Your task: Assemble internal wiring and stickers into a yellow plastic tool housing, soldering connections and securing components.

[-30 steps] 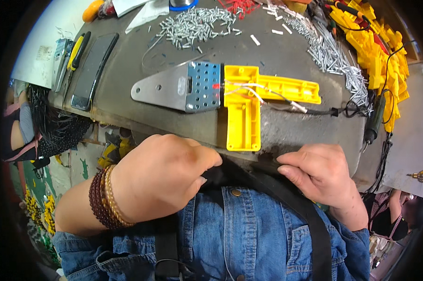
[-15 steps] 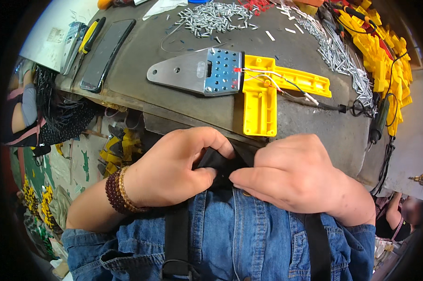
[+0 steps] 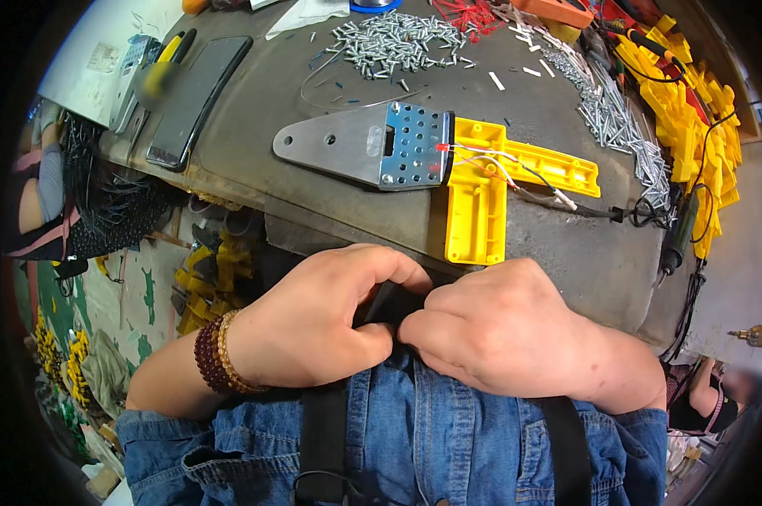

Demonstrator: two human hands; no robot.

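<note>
Fingers of both hands curl in tight and meet at a black strap piece (image 3: 387, 305) held against the chest, just below the near edge of the grey workbench (image 3: 313, 177). The left hand (image 3: 313, 325) has its thumb and bent forefinger pinched on the left side of this black piece, knuckles arched over it; a string of dark and tan beads (image 3: 217, 364) circles the wrist. The right hand (image 3: 503, 333) presses its folded fingertips against the same piece from the right, touching the left thumb. Whether the piece is a buckle or plain webbing cannot be told, since the fingers cover most of it. Two black straps (image 3: 324, 438) run down over a blue denim shirt (image 3: 448, 438) below the hands. On the workbench, just beyond the hands, lies a yellow plastic part (image 3: 478, 211) with thin wires, touching a perforated metal plate (image 3: 372, 150); farther back sits a heap of screws (image 3: 398, 38), and a dark phone (image 3: 197, 101) lies toward the bench's left end.
</note>
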